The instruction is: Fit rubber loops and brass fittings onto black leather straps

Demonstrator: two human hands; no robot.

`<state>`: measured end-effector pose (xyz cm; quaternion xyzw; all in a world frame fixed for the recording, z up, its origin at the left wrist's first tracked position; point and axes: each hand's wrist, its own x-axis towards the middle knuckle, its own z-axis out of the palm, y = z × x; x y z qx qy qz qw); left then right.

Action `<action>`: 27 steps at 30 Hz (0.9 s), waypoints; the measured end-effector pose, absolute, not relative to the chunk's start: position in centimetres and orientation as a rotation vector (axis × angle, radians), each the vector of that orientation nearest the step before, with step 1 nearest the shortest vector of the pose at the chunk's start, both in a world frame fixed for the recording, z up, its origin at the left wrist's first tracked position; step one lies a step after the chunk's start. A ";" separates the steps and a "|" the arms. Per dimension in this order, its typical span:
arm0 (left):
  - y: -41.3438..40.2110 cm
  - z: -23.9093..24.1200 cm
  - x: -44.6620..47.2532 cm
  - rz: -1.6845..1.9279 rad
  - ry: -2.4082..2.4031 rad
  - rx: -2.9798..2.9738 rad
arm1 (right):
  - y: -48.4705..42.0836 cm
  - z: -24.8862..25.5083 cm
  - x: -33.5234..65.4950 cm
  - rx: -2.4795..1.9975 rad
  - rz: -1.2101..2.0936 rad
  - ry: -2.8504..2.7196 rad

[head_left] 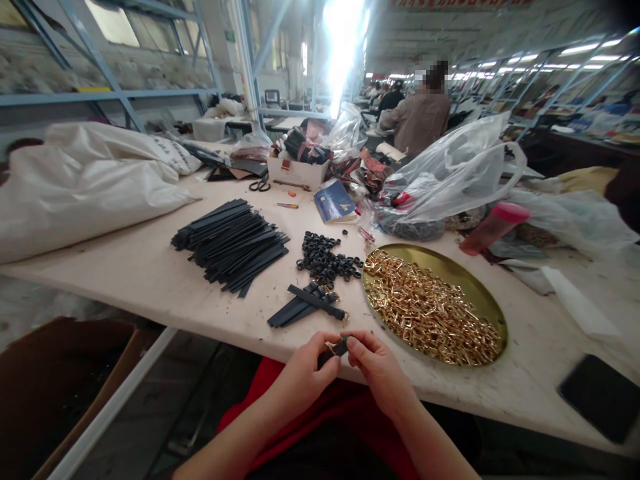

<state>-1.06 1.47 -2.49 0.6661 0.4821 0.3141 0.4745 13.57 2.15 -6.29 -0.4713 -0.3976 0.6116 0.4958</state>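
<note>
Left hand: thumb and fingers of the left hand (311, 367) closed around a short dark strap (341, 346), with a small pale-gold bit showing, too small to make out.
Right hand: thumb and fingertips of the right hand (379, 367) pinch the strap's other visible end.
Strap: between both hands, at the tabletop's (125, 273) near edge, above the lap.
Handling: the left hand would best hold steady while the right fingertips do the fine work; the strip should stay flat and untwisted, since narrow material probably buckles if forced.
Within reach: straps with gold buckles (306, 305) lie just ahead; black loops (323, 257) beyond; dark strips (233, 243) piled left; gold pieces (430, 313) heaped in a round tray (457, 268) to the right.
Tabletop: pale, specked with dark crumbs; it bears scissors (260, 185), a blue booklet (336, 202) and a white sack (95, 190).
Room: a long workshop with blue metal frames (165, 95), strip lights and a person in a brown top (420, 123), back turned.
</note>
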 end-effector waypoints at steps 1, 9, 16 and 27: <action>1.4 -2.5 -1.1 0.759 1.154 1.601 | 2.0 -6.2 13.6 -1.158 1.464 -0.959; 1.9 -3.8 -1.9 0.754 1.188 1.449 | 1.0 -6.0 13.2 -1.145 1.514 -0.960; 1.8 -3.4 -1.9 0.727 1.181 1.436 | 1.2 -6.1 13.0 -0.889 1.871 -0.634; 0.7 -3.7 -2.7 0.550 1.409 1.635 | -0.6 -6.8 12.6 -0.829 1.979 -0.711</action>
